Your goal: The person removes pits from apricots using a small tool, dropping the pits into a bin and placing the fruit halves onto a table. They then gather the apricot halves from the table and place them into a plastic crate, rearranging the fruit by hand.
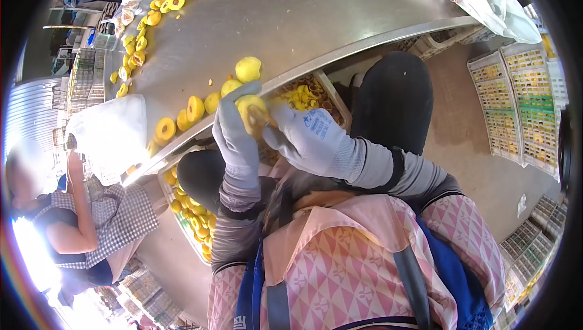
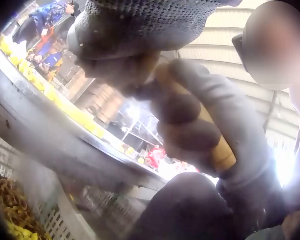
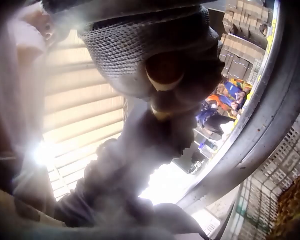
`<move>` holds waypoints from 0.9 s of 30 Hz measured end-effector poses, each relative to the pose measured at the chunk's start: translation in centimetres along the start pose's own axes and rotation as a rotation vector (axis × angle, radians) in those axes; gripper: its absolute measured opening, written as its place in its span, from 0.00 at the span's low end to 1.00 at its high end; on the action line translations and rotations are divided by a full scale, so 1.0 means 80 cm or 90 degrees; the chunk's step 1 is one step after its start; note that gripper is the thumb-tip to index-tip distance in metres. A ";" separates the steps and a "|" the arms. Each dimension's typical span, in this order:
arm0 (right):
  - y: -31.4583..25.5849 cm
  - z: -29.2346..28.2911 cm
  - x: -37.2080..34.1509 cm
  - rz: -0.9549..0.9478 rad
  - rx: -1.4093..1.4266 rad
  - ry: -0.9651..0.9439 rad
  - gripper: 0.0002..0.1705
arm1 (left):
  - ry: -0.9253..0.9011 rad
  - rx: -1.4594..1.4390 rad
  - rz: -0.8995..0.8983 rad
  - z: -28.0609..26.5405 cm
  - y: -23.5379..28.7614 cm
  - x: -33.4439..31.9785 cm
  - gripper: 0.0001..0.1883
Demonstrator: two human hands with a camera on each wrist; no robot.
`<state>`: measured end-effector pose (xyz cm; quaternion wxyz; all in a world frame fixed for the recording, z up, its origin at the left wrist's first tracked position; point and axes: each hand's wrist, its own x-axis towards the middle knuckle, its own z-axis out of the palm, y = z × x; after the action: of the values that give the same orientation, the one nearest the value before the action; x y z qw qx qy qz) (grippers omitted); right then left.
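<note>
Both hands wear pale knit gloves and meet just over the near edge of the metal table. In the head view my left hand (image 1: 238, 135) holds a yellow peach (image 1: 250, 110), fingers curled round it. My right hand (image 1: 316, 138) is up against that peach. A wooden-handled tool (image 2: 223, 156) shows in the left wrist view, gripped in the right fist; its working end is hidden at the fruit. Beside the hands a round yellow peach (image 1: 248, 69) rests on the table, with peach halves (image 1: 195, 109) lined along the edge.
The metal table (image 1: 316, 20) carries a far row of peach halves (image 1: 176, 2). Below its edge sits a crate (image 1: 341, 102) of peach scraps; another crate holds yellow fruit (image 1: 197, 223). Crate stacks (image 1: 516, 105) stand right. Another person (image 1: 67, 226) is at left. A plastic bag (image 1: 486, 2) lies top right.
</note>
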<state>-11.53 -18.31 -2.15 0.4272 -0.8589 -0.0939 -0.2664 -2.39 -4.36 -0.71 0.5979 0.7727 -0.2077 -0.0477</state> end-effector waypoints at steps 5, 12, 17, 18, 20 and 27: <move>-0.002 -0.003 -0.002 0.010 -0.009 -0.040 0.12 | -0.065 -0.047 -0.053 -0.006 0.000 0.003 0.24; 0.000 0.007 -0.007 0.042 0.008 -0.065 0.10 | -0.126 -0.150 -0.174 -0.012 0.013 0.008 0.35; 0.000 0.016 -0.009 0.052 0.031 -0.091 0.13 | -0.007 -0.128 -0.111 -0.003 0.001 -0.014 0.31; -0.001 0.015 -0.007 0.045 0.049 -0.105 0.14 | -0.031 -0.120 -0.130 -0.009 0.001 -0.013 0.31; -0.002 0.009 -0.003 0.037 0.030 -0.141 0.17 | -0.069 -0.109 -0.159 -0.017 0.003 -0.008 0.32; 0.004 0.008 -0.005 0.049 0.084 -0.162 0.20 | -0.052 -0.111 -0.167 -0.015 -0.003 -0.007 0.31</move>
<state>-11.49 -18.01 -2.91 0.4776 -0.8586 -0.1314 -0.1320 -2.45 -3.01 -0.65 0.6424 0.7358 -0.1247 -0.1745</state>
